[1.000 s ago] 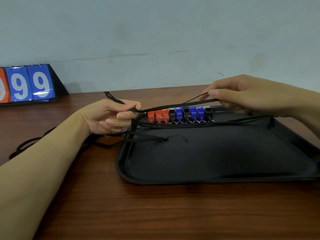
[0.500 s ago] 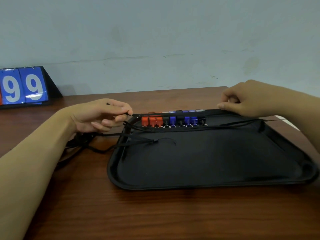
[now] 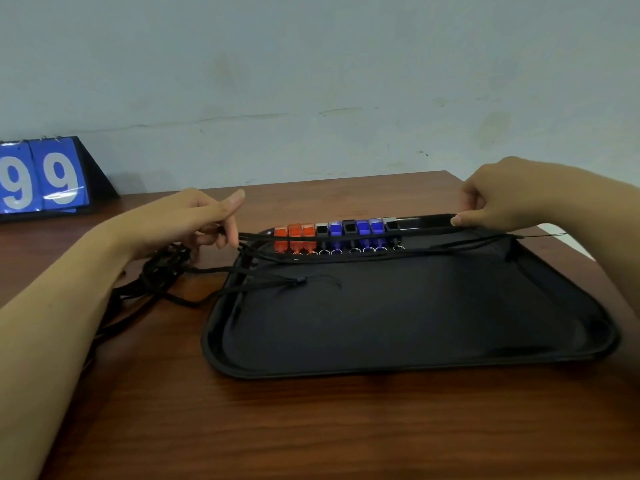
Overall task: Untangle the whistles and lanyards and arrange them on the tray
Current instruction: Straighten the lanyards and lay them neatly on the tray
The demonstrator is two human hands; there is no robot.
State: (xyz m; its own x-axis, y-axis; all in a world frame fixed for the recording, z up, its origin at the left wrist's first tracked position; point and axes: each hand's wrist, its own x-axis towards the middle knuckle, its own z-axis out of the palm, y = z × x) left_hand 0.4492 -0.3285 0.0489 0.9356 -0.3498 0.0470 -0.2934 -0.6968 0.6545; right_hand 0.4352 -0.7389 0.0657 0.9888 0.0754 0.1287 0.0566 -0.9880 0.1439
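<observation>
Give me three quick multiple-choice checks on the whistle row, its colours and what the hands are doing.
1. Where is the whistle row? A near edge of tray B far edge of tray C off the tray
2. How many orange whistles? A one B three C five
3. The lanyard between the hands is: A stretched B coiled C dropped

Answers: 1 B, they line the tray rim farthest from the camera. 2 B, three sit at the row's left end. 3 A, left hand and right hand pinch its ends.
</observation>
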